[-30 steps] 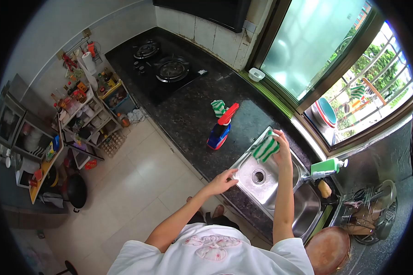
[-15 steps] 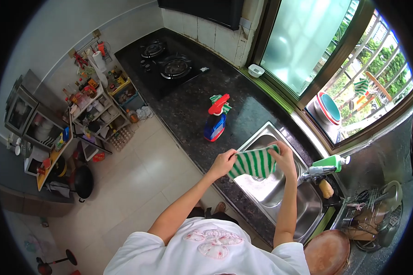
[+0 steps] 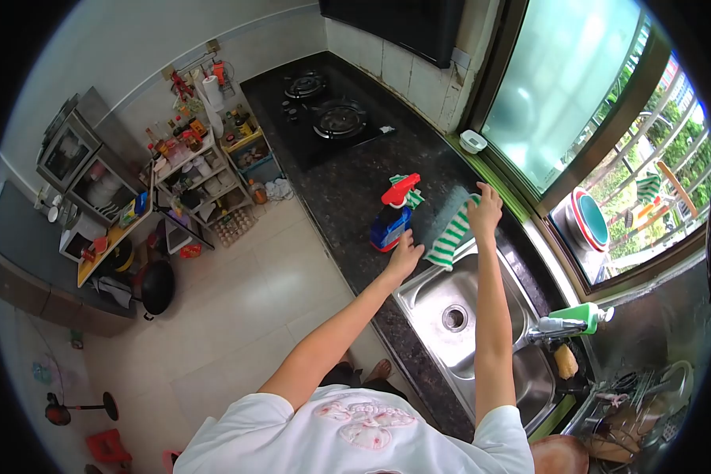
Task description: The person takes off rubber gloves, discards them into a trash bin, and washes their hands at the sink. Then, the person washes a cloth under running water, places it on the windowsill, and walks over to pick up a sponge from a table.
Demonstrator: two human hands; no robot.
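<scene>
- Green-and-white striped cloth (image 3: 452,237): gripped at upper end in right hand (image 3: 487,213), fingers bent over the edge; lengthwise above dark surface (image 3: 351,197), lower end near the sink corner. Contact with surface: cannot tell.
- Left hand (image 3: 404,257): fingers parted, nothing seen in grasp; placed between the cloth's lower end and the spray bottle's base. Touch on either: cannot tell.
- Spray bottle (image 3: 389,231): blue body, red trigger head, upright on surface, left of cloth.
- Second striped cloth (image 3: 415,199): crumpled on surface, just behind the red trigger head, partly hidden by it.
- Steel sink (image 3: 430,308): two basins, near the cloth, beneath right forearm; drain (image 3: 454,317) visible in the larger basin.
- Beside sink: faucet (image 3: 557,325), green bottle (image 3: 588,317), yellowish block (image 3: 565,362).
- Farther off: two-burner stove (image 3: 340,118) at far end of surface; white dish (image 3: 472,141) on green window ledge (image 3: 491,174).
</scene>
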